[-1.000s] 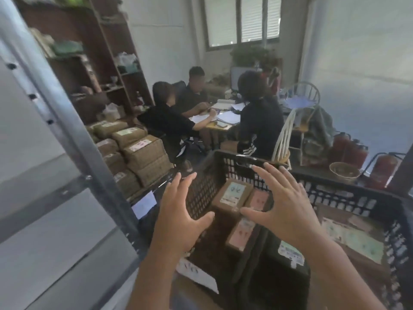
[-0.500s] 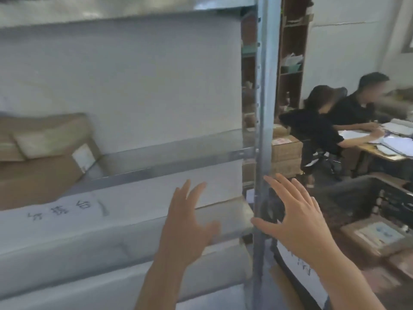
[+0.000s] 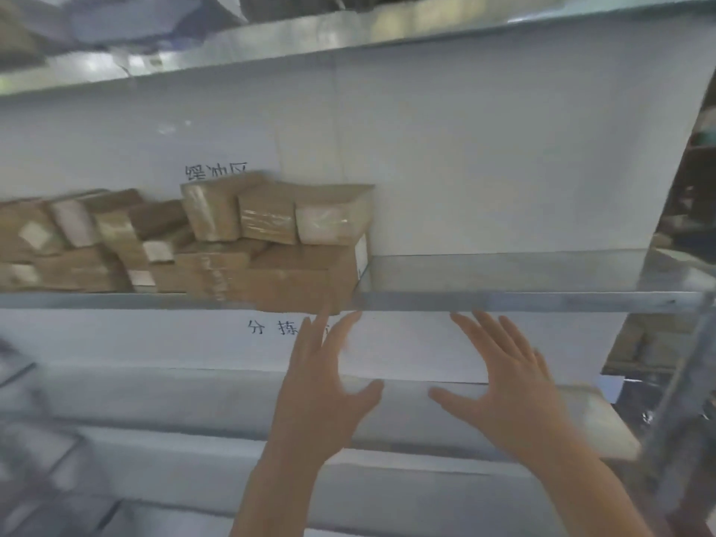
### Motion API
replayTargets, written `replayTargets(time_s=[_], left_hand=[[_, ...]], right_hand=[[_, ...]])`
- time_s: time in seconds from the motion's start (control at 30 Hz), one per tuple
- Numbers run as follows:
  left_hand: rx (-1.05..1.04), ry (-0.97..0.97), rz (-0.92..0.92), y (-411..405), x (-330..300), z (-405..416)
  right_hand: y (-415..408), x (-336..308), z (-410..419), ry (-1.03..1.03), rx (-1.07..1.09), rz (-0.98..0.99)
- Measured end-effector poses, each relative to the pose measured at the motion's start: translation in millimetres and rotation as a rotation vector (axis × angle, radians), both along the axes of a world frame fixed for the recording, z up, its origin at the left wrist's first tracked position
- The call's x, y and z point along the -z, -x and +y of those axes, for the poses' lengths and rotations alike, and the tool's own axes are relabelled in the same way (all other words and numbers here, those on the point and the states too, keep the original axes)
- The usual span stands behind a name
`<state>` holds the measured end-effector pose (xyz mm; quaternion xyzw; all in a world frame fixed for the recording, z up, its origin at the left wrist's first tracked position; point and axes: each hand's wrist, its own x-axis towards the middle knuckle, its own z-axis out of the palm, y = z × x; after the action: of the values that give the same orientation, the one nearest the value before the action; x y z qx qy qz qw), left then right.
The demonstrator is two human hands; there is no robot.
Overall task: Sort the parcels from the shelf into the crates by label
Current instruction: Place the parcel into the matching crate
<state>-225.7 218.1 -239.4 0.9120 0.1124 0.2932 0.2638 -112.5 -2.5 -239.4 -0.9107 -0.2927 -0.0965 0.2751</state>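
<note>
A parcel-sorting storeroom: metal shelving [image 3: 503, 302] with taped cardboard parcels [image 3: 271, 242] stacked at nine o'clock, handwritten zone signs [image 3: 271, 327] below.

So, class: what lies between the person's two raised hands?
In the head view, nothing is held between the left hand and right hand; the gap shows only the white panel behind, below the shelf edge.

Head view, close, facing shelf [image 3: 503, 300]
</note>
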Motion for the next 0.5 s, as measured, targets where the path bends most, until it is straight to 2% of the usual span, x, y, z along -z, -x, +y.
replayTargets(time_s=[0.4,0.5], left_hand=[[-0.054,-0.072,-0.070,4,-43,88],[-0.100,-0.072,-0.170,-11,-67,97]], right_hand=[[-10,-42,99,-0.036,-0.065,-0.087],[-27,-62,111,-0.096,-0.084,-0.108]])
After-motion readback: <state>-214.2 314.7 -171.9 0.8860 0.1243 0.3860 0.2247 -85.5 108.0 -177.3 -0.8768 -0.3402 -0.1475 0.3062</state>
